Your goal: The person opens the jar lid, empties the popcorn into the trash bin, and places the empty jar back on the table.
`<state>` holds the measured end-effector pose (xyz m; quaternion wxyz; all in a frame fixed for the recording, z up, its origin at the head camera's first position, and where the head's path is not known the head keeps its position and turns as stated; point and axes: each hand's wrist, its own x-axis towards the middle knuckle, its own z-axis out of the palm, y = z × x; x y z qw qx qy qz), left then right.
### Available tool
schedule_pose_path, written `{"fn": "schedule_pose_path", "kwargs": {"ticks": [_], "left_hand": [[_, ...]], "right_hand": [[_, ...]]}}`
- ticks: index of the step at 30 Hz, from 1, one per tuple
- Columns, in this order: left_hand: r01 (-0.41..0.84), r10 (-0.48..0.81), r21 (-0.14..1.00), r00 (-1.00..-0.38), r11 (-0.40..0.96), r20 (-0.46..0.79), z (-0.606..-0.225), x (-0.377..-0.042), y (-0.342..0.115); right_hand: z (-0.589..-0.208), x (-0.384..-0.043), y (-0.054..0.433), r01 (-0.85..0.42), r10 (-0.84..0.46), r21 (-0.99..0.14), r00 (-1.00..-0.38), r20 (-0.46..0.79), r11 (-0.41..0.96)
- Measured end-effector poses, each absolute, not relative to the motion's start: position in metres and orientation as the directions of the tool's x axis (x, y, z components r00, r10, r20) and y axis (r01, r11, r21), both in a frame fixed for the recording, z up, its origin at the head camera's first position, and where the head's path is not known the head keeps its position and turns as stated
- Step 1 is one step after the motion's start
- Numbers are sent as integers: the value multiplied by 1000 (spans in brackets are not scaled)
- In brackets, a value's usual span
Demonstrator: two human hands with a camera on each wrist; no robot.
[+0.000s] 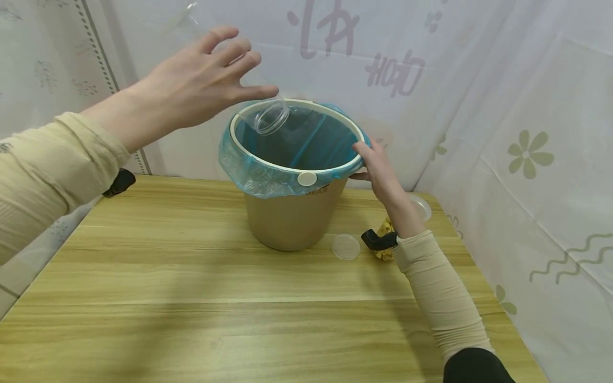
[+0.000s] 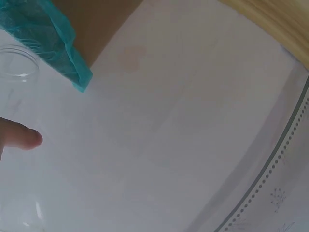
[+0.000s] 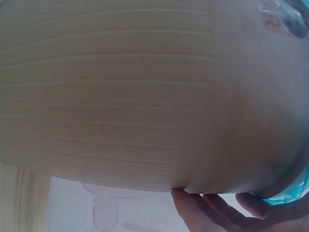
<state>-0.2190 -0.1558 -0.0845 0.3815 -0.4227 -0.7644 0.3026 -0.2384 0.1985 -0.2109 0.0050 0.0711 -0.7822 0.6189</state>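
My left hand [image 1: 206, 80] holds a clear plastic jar [image 1: 271, 118] tilted mouth down over the near-left rim of a tan trash bin [image 1: 292, 223]. In the left wrist view the open mouth of the jar [image 2: 19, 65] faces the bin, and no contents show inside. A blue bag [image 1: 263, 181] lines the bin and folds over its edge under a cream ring [image 1: 287, 166]. With the thumb over the ring and fingers against the outer wall, my right hand [image 1: 380, 167] grips the bin's right side; its fingers [image 3: 188, 205] also show in the right wrist view.
A round clear lid [image 1: 346, 247] lies on the wooden table [image 1: 239, 319] right of the bin. Yellow pieces [image 1: 384, 229] are partly hidden behind the right wrist, near a clear round rim [image 1: 420, 206]. A patterned curtain [image 1: 503, 106] hangs behind and to the right.
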Motion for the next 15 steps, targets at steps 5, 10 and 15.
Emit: {"fn": "schedule_pose_path", "kwargs": {"ticks": [5, 10, 15], "left_hand": [[450, 800, -670, -434, 591, 414, -90, -217, -160], [495, 750, -564, -412, 661, 518, -95, -217, -165], [527, 610, -335, -530, 781, 589, -101, -213, -169]], "right_hand": [[-212, -238, 200, -116, -101, -970, -990, 96, 214], [-213, -236, 199, -128, -95, -972, -989, 110, 200], [-215, -236, 197, -142, -84, -970, -988, 128, 196]]}}
